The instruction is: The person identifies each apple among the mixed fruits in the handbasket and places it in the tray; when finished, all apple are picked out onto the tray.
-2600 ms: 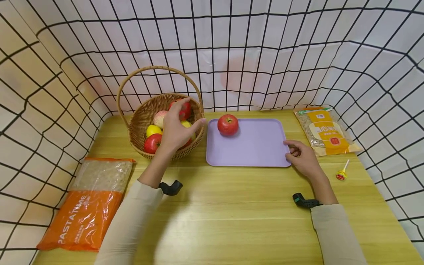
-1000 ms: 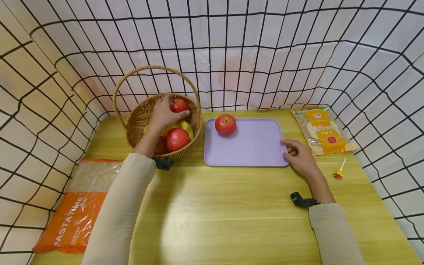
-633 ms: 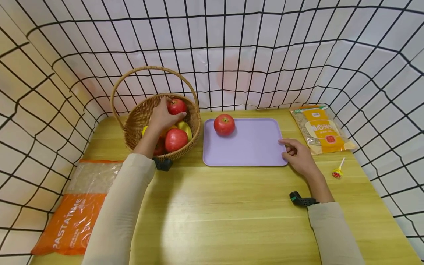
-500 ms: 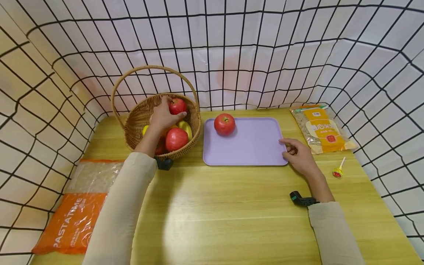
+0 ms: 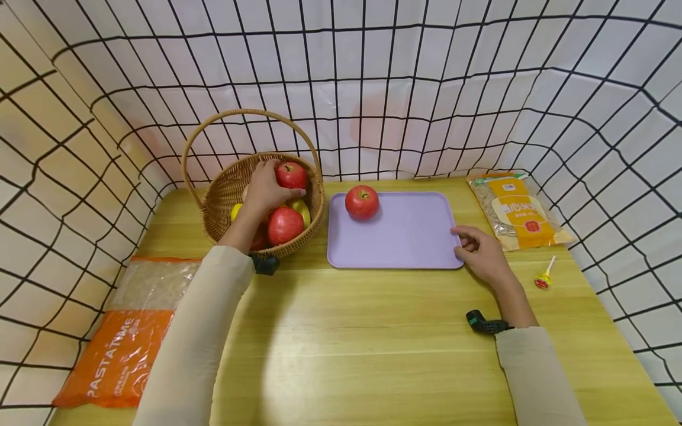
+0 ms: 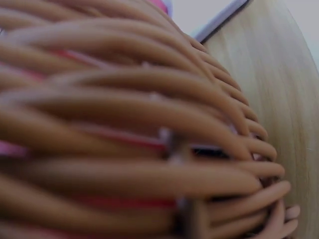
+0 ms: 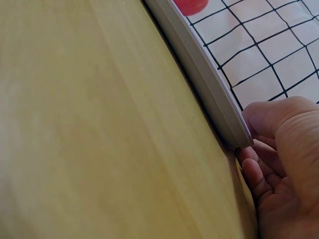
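Observation:
In the head view, my left hand (image 5: 266, 189) reaches into a wicker basket (image 5: 218, 198) of fruit. Its thumb and fingers curl round a red apple (image 5: 291, 176) at the back; the far fingertips are hidden. Another red apple (image 5: 286, 225) lies nearer the front, with yellow fruit (image 5: 300, 211) partly showing behind it. My right hand (image 5: 483, 253) pinches the right edge of a lilac tray (image 5: 405, 236). The right wrist view shows the thumb (image 7: 264, 117) against the tray corner and the other fingers lower down. A red apple (image 5: 362, 202) sits on the tray's back left.
An orange pasta bag (image 5: 122, 343) lies at the left, partly under the left sleeve. A yellow grain bag (image 5: 519, 210) and a lollipop (image 5: 543, 279) lie right of the tray. White grid-patterned sheeting (image 5: 394, 89) encloses the table. The basket's tall handle (image 5: 250, 112) arches above the fruit.
My left hand has gone deeper into the basket and taken hold of the back apple, which has just shifted slightly right. A front apple came into view. The right hand keeps its place.

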`<action>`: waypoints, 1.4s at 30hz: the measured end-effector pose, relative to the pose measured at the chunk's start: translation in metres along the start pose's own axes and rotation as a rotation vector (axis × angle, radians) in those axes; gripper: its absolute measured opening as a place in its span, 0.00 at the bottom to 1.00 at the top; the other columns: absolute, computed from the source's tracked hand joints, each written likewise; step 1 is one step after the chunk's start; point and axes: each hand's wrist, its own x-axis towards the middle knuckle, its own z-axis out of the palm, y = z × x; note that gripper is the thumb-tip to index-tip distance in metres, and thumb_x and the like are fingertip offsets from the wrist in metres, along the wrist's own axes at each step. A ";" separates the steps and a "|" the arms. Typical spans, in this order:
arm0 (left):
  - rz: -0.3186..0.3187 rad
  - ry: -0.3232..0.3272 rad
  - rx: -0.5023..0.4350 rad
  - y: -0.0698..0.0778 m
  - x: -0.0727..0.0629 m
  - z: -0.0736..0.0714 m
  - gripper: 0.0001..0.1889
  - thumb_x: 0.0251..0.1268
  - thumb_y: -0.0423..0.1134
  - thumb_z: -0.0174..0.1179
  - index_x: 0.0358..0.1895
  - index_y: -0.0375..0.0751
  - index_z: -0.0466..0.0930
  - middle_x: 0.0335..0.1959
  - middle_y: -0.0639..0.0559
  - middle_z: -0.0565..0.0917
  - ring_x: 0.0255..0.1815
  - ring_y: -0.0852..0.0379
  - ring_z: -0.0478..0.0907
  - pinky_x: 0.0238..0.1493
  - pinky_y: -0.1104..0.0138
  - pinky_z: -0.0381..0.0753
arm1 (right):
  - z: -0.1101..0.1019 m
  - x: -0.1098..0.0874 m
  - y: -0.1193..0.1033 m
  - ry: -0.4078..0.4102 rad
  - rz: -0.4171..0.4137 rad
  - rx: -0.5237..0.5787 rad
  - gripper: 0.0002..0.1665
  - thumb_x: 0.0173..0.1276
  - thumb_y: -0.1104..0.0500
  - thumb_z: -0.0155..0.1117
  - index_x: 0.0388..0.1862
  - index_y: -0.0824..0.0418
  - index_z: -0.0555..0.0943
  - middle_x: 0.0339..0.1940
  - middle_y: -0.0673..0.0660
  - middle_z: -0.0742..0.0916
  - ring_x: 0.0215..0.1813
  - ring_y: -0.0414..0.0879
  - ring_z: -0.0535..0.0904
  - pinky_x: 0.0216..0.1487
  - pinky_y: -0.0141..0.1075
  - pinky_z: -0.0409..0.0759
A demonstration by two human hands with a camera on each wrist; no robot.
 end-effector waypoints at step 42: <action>0.275 0.090 -0.486 0.075 -0.075 0.030 0.45 0.42 0.62 0.82 0.69 0.61 0.75 0.62 0.58 0.80 0.55 0.54 0.81 0.50 0.54 0.89 | 0.000 -0.002 -0.008 -0.008 0.013 0.029 0.23 0.73 0.62 0.64 0.66 0.62 0.80 0.43 0.62 0.83 0.39 0.43 0.72 0.36 0.21 0.69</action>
